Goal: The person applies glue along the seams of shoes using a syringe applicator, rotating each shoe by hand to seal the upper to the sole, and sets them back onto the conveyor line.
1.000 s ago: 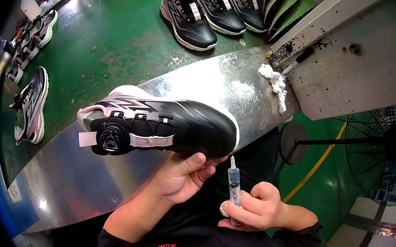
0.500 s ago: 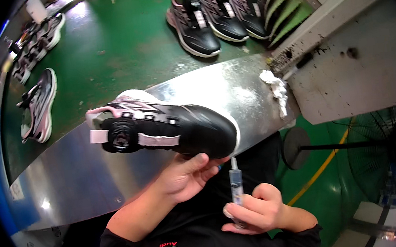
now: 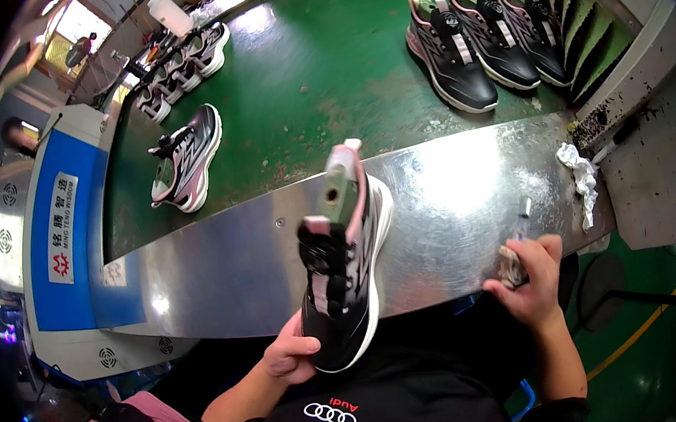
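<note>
My left hand [image 3: 291,354] grips a black sneaker [image 3: 339,314] by its toe, thumb on the upper. The sneaker has pink trim, a white sole and a round dial at the tongue; its heel points away from me over the metal ledge. Out to the right, my right hand [image 3: 538,272] is closed around a clear syringe [image 3: 524,224] with a pale tip pointing away. A beige, blurred patch shows by those fingers, and I cannot make out what it is.
A metal ledge [image 3: 221,277] borders the green conveyor belt [image 3: 301,91]. Three matching sneakers [image 3: 455,67] stand far right, beside green hanging strips [image 3: 595,27]. Another sneaker [image 3: 191,160] lies left, with several more [image 3: 189,68] behind it. Crumpled white tissue [image 3: 582,181] rests at the ledge's right end.
The view has swung left. The sneaker has turned from lying crosswise to heel away from me, toe near my body. My right hand has moved away from the toe, rightward over the ledge, still holding the syringe.
</note>
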Motion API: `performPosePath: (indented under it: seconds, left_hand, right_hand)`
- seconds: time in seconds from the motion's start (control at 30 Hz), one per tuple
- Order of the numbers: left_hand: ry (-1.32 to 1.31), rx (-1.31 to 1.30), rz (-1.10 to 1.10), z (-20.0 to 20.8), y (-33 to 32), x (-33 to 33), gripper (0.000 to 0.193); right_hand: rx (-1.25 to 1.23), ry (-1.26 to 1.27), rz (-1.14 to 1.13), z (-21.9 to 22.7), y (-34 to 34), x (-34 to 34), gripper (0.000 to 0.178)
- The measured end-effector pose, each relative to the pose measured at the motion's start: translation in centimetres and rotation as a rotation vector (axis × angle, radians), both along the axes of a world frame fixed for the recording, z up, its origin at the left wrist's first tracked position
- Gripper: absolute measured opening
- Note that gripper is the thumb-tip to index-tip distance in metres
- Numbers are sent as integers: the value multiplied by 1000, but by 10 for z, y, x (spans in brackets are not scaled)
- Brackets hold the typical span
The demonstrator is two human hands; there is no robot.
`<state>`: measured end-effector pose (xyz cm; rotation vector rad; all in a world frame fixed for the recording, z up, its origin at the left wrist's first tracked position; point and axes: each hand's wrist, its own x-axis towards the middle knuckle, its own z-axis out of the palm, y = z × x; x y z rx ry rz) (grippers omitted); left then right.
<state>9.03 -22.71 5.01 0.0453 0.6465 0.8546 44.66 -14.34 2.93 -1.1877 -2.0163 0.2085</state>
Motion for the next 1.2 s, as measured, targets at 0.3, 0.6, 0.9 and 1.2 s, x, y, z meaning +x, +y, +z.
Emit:
performPosePath:
  seconds: [0.3, 0.6, 0.9, 1.2]
  left_hand:
    - [522, 227, 189, 14, 22, -31, 62]
    - [933, 796, 236, 51, 85, -49, 67]
    - [1393, 1522, 294, 104, 119, 25, 55]
    - [1190, 1591, 320, 100, 131, 45, 61]
  right_hand:
    - [-47, 117, -73, -15, 24, -3, 52]
    - [-107, 181, -42, -8, 17, -1, 53]
    - [-233, 440, -161, -15, 8, 23, 58]
    - [-98, 245, -113, 2, 8, 15, 57]
